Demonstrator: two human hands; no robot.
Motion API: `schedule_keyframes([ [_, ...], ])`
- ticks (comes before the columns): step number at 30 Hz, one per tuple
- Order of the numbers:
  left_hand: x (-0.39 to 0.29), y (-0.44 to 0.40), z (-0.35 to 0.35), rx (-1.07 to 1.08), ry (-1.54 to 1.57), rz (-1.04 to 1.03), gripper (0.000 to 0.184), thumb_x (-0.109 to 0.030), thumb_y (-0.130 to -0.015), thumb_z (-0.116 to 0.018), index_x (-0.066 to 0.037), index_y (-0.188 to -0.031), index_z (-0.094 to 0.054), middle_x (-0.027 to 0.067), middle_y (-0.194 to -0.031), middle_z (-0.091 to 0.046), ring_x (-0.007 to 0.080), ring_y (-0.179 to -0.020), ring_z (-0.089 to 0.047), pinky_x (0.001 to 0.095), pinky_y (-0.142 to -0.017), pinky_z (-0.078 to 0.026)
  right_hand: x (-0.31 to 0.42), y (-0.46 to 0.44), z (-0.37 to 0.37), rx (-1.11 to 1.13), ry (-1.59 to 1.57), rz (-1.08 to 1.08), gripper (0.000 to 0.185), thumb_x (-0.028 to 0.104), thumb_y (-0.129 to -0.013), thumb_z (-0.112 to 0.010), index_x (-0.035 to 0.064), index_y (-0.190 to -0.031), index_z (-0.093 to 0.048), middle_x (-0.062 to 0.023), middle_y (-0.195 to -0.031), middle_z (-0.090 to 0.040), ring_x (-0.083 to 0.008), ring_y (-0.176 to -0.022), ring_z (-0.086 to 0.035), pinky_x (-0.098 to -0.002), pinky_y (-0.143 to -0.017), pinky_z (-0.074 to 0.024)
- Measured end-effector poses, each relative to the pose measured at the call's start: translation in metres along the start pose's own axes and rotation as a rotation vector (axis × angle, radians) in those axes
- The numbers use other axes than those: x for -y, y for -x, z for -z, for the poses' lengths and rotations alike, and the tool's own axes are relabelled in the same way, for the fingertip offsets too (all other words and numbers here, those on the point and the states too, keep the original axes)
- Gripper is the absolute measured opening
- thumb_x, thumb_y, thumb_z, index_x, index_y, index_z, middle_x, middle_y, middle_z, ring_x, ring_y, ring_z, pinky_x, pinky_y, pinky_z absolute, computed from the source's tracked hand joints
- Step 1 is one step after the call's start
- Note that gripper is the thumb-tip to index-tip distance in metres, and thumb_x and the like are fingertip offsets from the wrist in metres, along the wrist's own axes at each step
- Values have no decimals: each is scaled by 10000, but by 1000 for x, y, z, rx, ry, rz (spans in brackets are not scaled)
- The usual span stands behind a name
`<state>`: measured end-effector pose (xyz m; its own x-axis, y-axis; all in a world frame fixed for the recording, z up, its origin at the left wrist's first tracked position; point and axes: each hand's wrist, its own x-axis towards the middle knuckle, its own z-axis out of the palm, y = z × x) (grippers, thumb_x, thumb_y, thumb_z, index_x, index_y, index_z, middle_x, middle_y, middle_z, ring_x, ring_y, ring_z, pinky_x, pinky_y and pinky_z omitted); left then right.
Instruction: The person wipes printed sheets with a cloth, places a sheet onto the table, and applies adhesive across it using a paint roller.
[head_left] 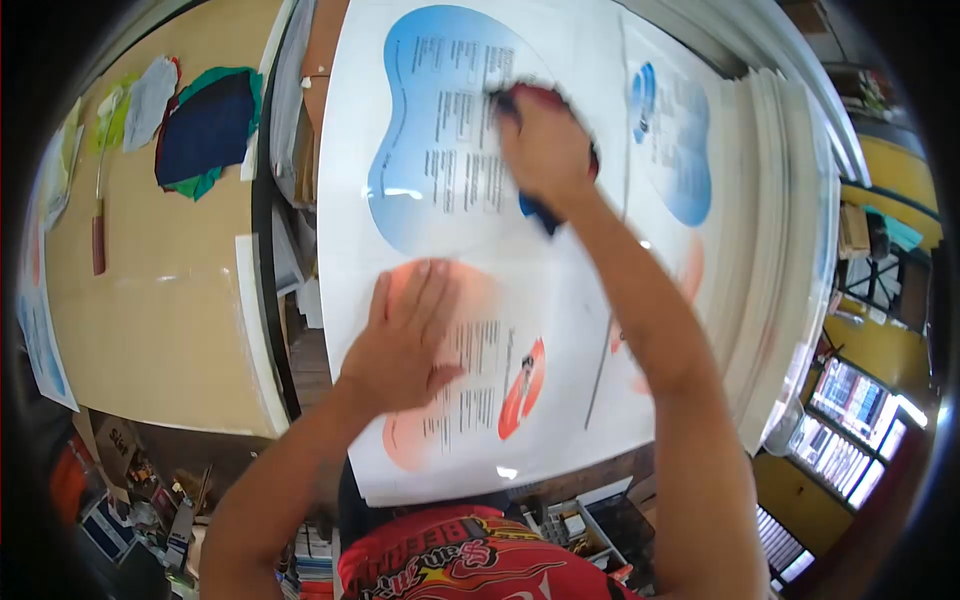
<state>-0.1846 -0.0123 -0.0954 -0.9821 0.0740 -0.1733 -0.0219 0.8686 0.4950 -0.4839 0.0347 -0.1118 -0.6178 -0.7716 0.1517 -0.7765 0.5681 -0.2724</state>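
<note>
A large glossy white printed sheet (570,300) lies flat in front of me, with a blue rounded print (410,110) at its far end and an orange print (405,440) nearer my body. My left hand (405,345) rests on the orange print, fingers stretched out and pressed flat. On the far part of the sheet, my right hand (545,150) is closed over a bunched dark cloth (541,214) with red and navy parts. The cloth touches the sheet just right of the blue print's text. Motion slightly blurs this hand.
To the left stands a tan board-topped table (170,320) with folded cloths (208,130) and a tool with a brown handle (99,240). Rolled or stacked white sheets (775,260) line the right side. A gap with shelved papers (292,110) separates the two tables.
</note>
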Motion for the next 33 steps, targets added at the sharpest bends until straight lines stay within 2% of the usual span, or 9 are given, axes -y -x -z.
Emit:
schedule_keyframes([
  [4, 3, -4, 1, 17, 35, 15, 1000, -595, -838, -638, 47, -1529, -307, 251, -1619, -239, 387, -1516, -212, 624, -1194, -160, -50, -152, -24, -58, 201, -126, 548, 497, -1002, -407, 39, -1131, -678, -241, -1065, -712, -446, -1039, -663, -530, -919, -505],
  [10, 4, 1, 3, -56, 97, 28, 938, -541, -841, -673, 3, -1526, -331, 210, -1609, -280, 340, -1502, -254, 596, -1183, -224, -28, -141, -17, -57, 51, -228, 552, 495, -1011, -400, 29, -1121, -673, -258, -1081, -700, -453, -1019, -661, -532, -918, -499],
  [13, 7, 13, -11, -198, 39, -9, 927, -614, -829, -647, -6, -1486, -407, 260, -1572, -322, 432, -1481, -269, 636, -1178, -203, 42, -26, -6, -101, -130, 176, 292, 281, -973, -541, 24, -947, -676, -193, -874, -707, -365, -819, -703, -458, -745, -562],
  [15, 5, 15, -12, -197, 18, -35, 901, -612, -830, -649, -35, -1483, -421, 263, -1564, -330, 448, -1466, -281, 639, -1169, -217, 96, 26, 12, 838, 314, 248, 184, 212, -810, -638, 73, -928, -663, -121, -814, -684, -293, -736, -690, -433, -658, -552],
  [17, 5, 14, -11, -192, 47, -20, 861, -609, -830, -652, -99, -1490, -437, 258, -1551, -357, 439, -1441, -320, 636, -1158, -241, 78, 35, -13, 490, -236, 827, 126, 215, -786, -620, 91, -796, -646, -110, -776, -677, -287, -740, -701, -427, -613, -556],
  [19, 8, 12, -14, -194, 39, -40, 866, -615, -822, -659, -124, -1499, -435, 258, -1549, -360, 436, -1435, -329, 636, -1155, -244, 117, -40, -7, 756, 209, 599, 155, 214, -791, -622, 80, -853, -672, -117, -805, -691, -303, -733, -697, -461, -639, -569],
  [22, 8, 8, -11, -164, 60, -41, 882, -620, -815, -663, -144, -1516, -419, 258, -1554, -353, 431, -1435, -328, 633, -1156, -242, 93, -159, -71, 77, -112, 507, 316, 358, -962, -531, 118, -1114, -669, -193, -932, -722, -438, -862, -684, -536, -781, -543],
  [25, 8, 7, -5, -145, 52, -7, 917, -625, -814, -661, -138, -1538, -379, 271, -1565, -326, 440, -1445, -310, 635, -1160, -230, 111, -220, -58, -73, -13, 265, 407, 350, -997, -487, 2, -982, -698, -286, -952, -703, -455, -932, -678, -538, -864, -528],
  [33, 5, 12, -3, -232, 113, 16, 1059, -638, -777, -675, -36, -1556, -289, 289, -1606, -224, 450, -1495, -208, 648, -1181, -153, 112, -21, -33, 158, -41, 163, 323, 396, -941, -555, 78, -921, -607, -206, -808, -687, -426, -765, -675, -547, -697, -530],
])
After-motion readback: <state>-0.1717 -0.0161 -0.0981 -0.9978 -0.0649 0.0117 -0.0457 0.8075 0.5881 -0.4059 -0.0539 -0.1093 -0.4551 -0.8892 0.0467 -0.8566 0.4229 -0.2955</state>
